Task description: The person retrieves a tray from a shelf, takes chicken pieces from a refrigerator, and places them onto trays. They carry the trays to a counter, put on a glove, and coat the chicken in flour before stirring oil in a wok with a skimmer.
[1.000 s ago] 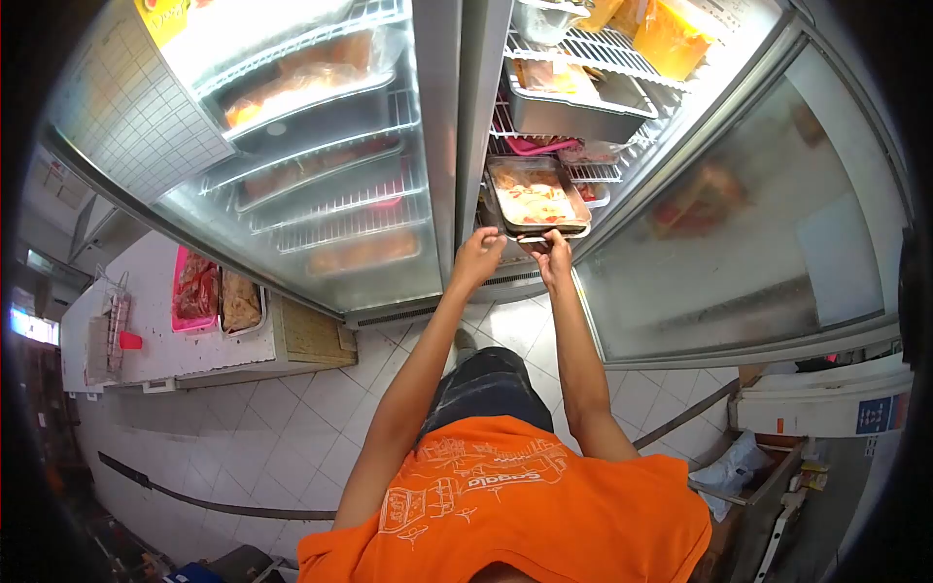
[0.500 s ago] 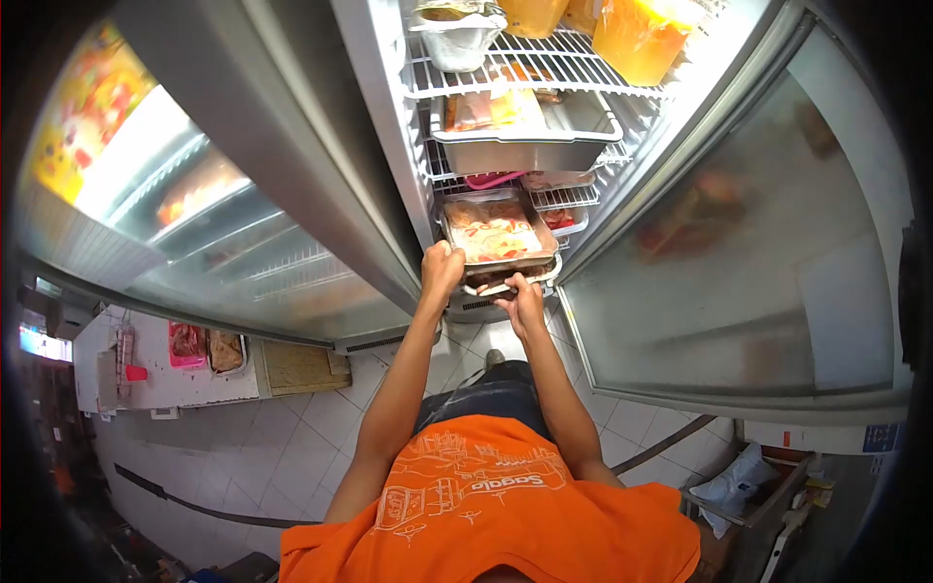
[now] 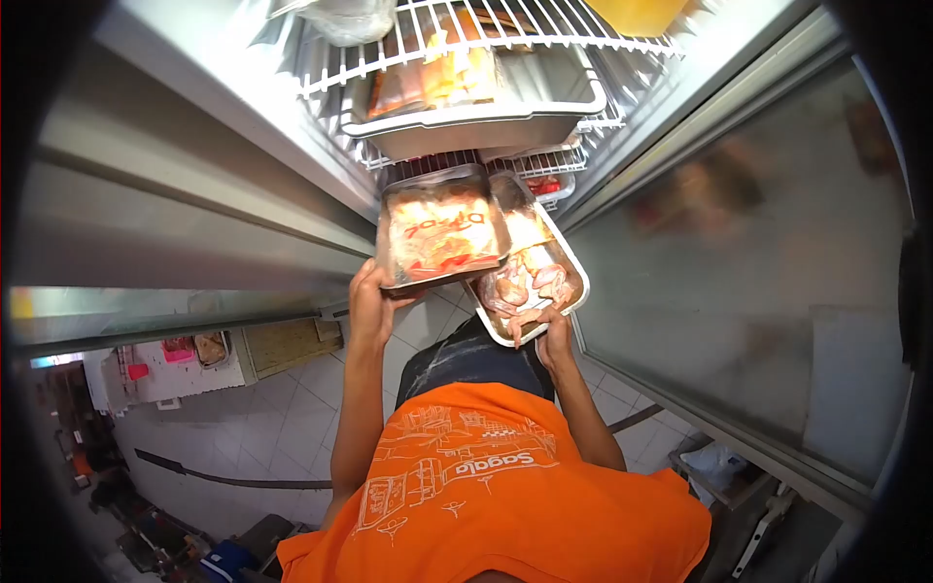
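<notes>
My left hand [image 3: 371, 303] grips the near left corner of a metal tray [image 3: 391, 276]. Inside that tray lies a clear plastic pack of meat [image 3: 445, 238] with red lettering. My right hand [image 3: 554, 340] holds the near right corner of a white-rimmed tray [image 3: 580, 275], its fingers curled over the rim. Pieces of raw meat [image 3: 515, 289], pale and pinkish, rest in this second tray. The metal tray overlaps the left side of the white-rimmed one. Both trays stick out from a low level of the open fridge, and their far ends are partly hidden.
Above the trays, a large grey bin [image 3: 466, 131] with packs inside sits on a wire shelf. Higher up is another wire shelf [image 3: 486, 46]. An open glass door [image 3: 739, 282] stands at the right. A white table [image 3: 185, 377] with pink trays is at the lower left.
The two trays, stacked before, are now side by side and nearer to me. My left hand has shifted left with the metal tray, my right hand right with the white-rimmed one.
</notes>
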Demonstrator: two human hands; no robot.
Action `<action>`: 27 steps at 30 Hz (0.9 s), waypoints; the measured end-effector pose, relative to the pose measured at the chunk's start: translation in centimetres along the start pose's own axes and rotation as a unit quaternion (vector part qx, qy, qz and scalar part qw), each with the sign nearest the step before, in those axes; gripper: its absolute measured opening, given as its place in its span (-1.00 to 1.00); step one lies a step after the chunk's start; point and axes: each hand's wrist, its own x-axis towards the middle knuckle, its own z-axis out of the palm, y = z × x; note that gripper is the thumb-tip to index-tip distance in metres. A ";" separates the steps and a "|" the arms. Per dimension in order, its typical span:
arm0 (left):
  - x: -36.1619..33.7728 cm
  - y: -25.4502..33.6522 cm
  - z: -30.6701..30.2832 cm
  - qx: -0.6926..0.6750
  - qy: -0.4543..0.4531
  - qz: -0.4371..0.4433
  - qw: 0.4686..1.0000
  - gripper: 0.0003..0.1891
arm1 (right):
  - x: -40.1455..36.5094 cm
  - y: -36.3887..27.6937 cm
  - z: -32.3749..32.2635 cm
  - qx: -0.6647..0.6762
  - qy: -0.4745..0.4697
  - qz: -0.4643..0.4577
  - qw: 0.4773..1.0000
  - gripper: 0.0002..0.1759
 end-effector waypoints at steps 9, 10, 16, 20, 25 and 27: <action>1.6 -2.6 -0.5 0.088 0.065 0.028 0.994 -0.97 | -1.0 -2.1 -4.3 -0.071 0.101 -0.033 0.992 -0.68; 1.6 -2.3 0.0 0.088 0.066 0.030 0.993 -0.98 | -0.6 -1.6 -5.3 -0.067 0.099 -0.055 0.991 -0.69; 0.7 -2.7 0.6 0.095 0.095 0.029 0.991 -0.93 | -1.3 -1.6 -6.2 -0.010 0.142 -0.096 0.985 -0.89; 1.0 -2.6 -0.1 0.096 0.082 -0.016 0.992 -0.92 | -0.9 -0.9 -8.3 0.019 0.138 -0.102 0.985 -0.90; 1.2 -4.6 0.0 0.111 0.095 0.002 0.989 -0.91 | -0.1 -1.0 -9.7 0.026 0.124 -0.084 0.988 -0.88; 0.5 -4.7 -0.1 0.107 0.096 0.010 0.990 -0.92 | 0.0 -1.0 -10.2 0.028 0.108 -0.093 0.989 -0.85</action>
